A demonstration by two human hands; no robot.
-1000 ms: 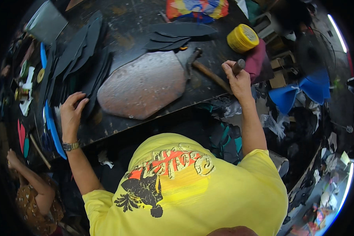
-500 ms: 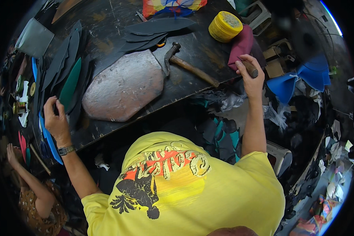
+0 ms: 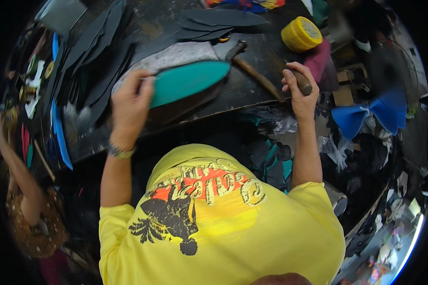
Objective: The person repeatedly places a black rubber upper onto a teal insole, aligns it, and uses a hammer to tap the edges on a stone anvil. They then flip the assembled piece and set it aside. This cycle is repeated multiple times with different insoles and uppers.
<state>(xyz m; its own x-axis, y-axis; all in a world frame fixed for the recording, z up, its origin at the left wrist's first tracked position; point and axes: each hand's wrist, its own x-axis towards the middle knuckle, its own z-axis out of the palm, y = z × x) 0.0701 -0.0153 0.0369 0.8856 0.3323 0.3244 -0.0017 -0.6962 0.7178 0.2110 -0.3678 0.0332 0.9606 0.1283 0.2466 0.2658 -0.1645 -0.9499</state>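
Above the dark worn table (image 3: 252,90), your left hand (image 3: 128,107) is closed on the near end of a teal, leaf-shaped flat piece of sheet material (image 3: 188,81), its grip clamped around the blunt end while the pointed tip reaches right. The piece is held over a grey, mottled oval slab (image 3: 176,54) that lies on the table. Your right hand (image 3: 299,90) is wrapped tight around the brown wooden handle of a hammer (image 3: 257,76), whose dark metal head rests just beside the slab's right edge. Black leaf-shaped cut-outs (image 3: 90,52) fan out to the left and behind the slab. A yellow roll of tape (image 3: 302,33) sits near the table's far right corner, a blue bow-shaped piece (image 3: 371,114) well off to the right. Another person's arm (image 3: 19,166) shows at the left rim.
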